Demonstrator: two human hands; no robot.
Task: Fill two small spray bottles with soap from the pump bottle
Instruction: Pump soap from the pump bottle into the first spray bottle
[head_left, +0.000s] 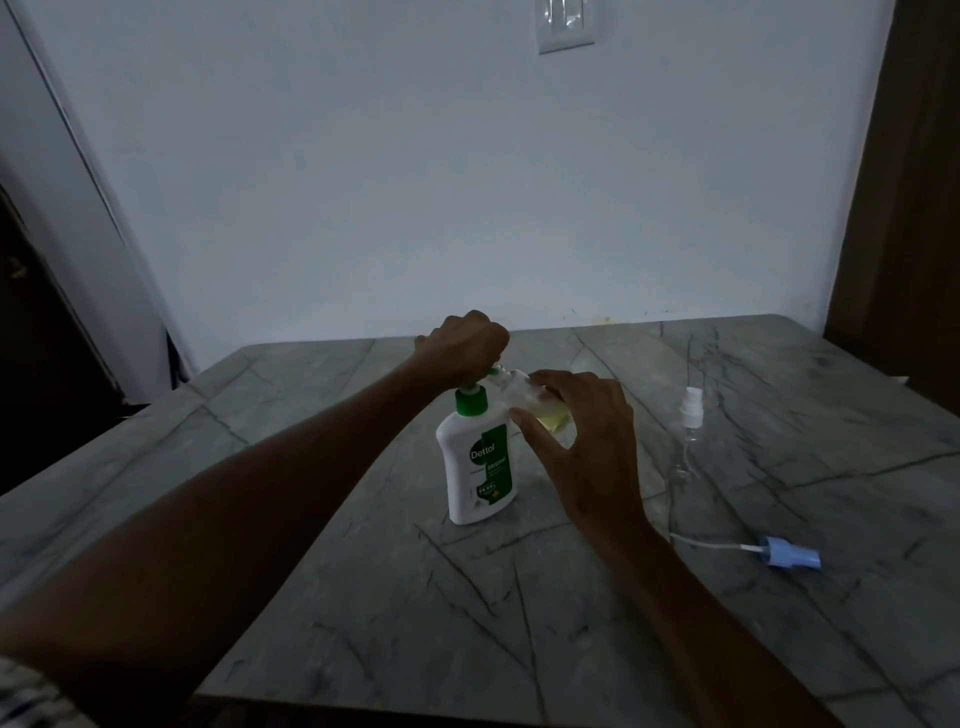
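Observation:
A white and green pump bottle (480, 462) stands upright at the middle of the grey marble table (363, 597). My left hand (465, 345) is curled over its green pump head and presses on it. My right hand (582, 441) holds a small clear spray bottle (530, 400), tilted with its open neck against the pump nozzle; yellowish liquid shows inside near my fingers. A second clear spray bottle (688, 436) with a white spray top stands upright to the right. A blue spray cap (789, 553) with a white dip tube lies on the table at the right front.
The table's far edge meets a white wall (467, 182) with a switch plate (566, 23) high up. A dark wooden door frame (904, 208) stands at the right and a dark opening at the left.

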